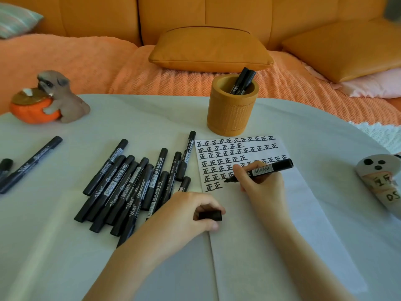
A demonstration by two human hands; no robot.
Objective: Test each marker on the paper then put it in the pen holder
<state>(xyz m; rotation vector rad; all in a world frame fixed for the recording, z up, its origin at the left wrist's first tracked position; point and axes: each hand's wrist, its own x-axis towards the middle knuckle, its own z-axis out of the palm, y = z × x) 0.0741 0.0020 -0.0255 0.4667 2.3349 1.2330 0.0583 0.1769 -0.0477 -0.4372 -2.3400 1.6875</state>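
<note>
Right hand (263, 184) grips marker (269, 168), left hand (188, 211) its cap (210, 215).

White paper (238, 246) lies near right, its far part filled with rows of black characters. An uncapped black marker (267, 169) slants over it, tip on the sheet, with its cap (210, 215) off to the near left. Capped markers (134, 183) are piled to the paper's left. The round orange pen holder (232, 114) stands just beyond the paper, with black pens (243, 81) leaning inside.

At the frame's left edge a black marker (6, 164) was cut off. The pen holder (232, 111) hid the lower ends of the markers inside (244, 80). The left hand (184, 213) covered part of a cap (210, 215). The right hand (260, 181) hid part of the written rows (227, 158) on the paper (271, 235). A white object (377, 181) was cropped at the right edge.
</note>
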